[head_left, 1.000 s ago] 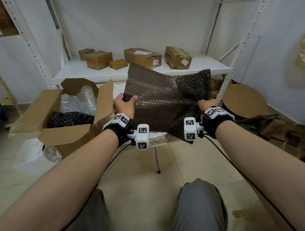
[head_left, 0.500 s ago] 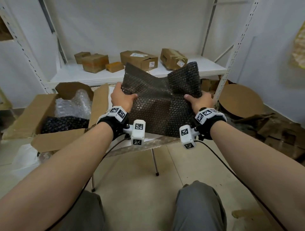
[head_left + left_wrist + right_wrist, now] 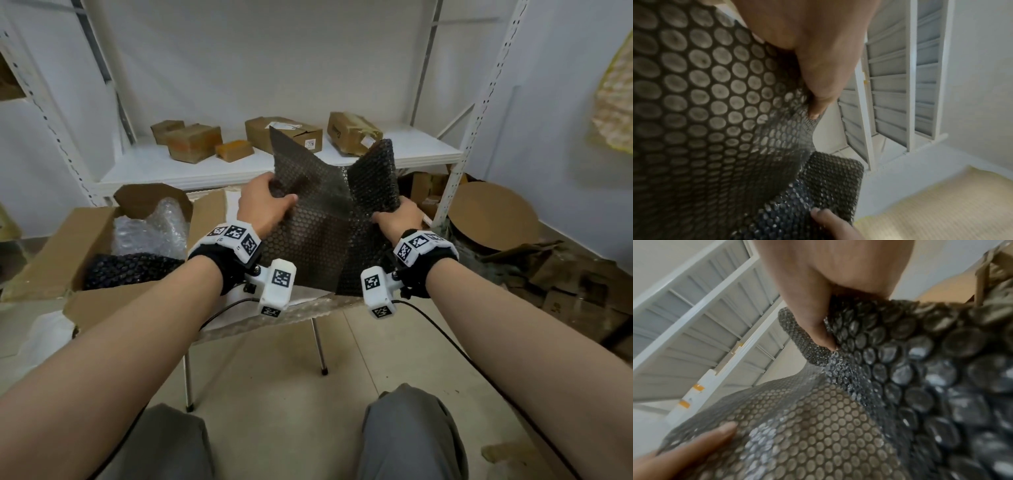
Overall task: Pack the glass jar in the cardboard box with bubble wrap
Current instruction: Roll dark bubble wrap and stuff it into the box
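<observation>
At nine o'clock the left hand (image 3: 263, 202) pinches the dark bubble wrap sheet (image 3: 329, 233), thumb curled over its edge, while at three o'clock the right hand (image 3: 399, 219) clamps the opposite edge, and a shelf box (image 3: 286, 135) label perhaps reads "778".

You see five small boxes (image 3: 195, 142) on the white shelf (image 3: 239, 168), and a round cardboard disc (image 3: 493, 214) leaning right of it.
</observation>
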Demonstrator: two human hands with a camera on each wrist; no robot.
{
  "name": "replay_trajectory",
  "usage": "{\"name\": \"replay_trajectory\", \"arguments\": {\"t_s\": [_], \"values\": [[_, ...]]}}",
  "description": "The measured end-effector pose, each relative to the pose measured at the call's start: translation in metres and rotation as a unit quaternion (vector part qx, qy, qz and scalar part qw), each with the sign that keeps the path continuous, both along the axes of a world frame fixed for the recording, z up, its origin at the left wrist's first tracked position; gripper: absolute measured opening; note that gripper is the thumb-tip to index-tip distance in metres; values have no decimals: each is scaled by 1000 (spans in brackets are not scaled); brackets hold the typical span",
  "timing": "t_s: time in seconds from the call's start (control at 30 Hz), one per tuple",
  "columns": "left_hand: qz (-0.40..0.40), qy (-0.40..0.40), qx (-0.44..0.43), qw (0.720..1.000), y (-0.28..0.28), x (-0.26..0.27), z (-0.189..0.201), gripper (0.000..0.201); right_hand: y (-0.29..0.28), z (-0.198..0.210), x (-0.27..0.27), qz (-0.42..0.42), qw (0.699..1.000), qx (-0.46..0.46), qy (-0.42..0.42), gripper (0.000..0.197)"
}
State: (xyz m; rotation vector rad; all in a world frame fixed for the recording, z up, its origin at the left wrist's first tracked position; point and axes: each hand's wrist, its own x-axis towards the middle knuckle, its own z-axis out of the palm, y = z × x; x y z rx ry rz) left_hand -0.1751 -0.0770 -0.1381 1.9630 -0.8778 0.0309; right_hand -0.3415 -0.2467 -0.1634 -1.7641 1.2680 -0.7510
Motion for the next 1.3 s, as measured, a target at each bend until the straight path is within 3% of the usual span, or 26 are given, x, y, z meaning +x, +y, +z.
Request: {"name": "replay_trajectory", "arguments": {"t_s": [0.1,0.2,0.27,0.37,0.47,0.6,0.67,0.73,0.77,0.83,0.9,1.0,1.07,1.2,1.23,1.3], "values": [[-84,22,7,996,-7,-19,11,45,10,5,8,36,999,27,-15,42],[-174,103,-1,979,-10,-36,20,36,16,6,21,80,992,69,-65,57],[-220,164,-1,962,-10,-47,23,28,-2,-12,37,113,977,119,-136,66],[-260,206,29,943,-10,-58,23,38,19,-1,32,151,943,198,-223,64],[-244,197,74,947,-11,-60,17,59,50,17,18,218,899,262,-275,81],[-289,67,128,946,-9,-46,-1,33,58,15,11,269,839,330,-338,91],[-255,3,140,957,-8,-33,-11,58,57,14,11,257,831,337,-361,86],[-105,-13,133,986,-7,-25,-18,103,54,12,10,235,832,333,-375,79],[-45,21,125,991,-5,-22,-20,122,54,12,8,234,829,333,-382,77],[-29,149,84,985,-1,-19,-23,140,51,8,6,247,820,340,-388,81],[-40,274,41,960,2,-19,-25,134,51,9,3,255,819,345,-382,81],[-50,389,-19,920,8,-24,-25,85,60,16,-1,253,832,345,-354,49],[-49,423,-27,904,10,-26,-23,65,61,15,-1,257,859,320,-305,32],[-110,505,-21,856,14,-34,-15,58,60,10,-9,232,912,294,-169,31],[-127,524,-24,842,13,-36,-15,59,58,8,-7,229,930,268,-107,30],[-133,532,-17,836,11,-36,-16,62,55,6,-7,230,954,173,-79,36]]}}
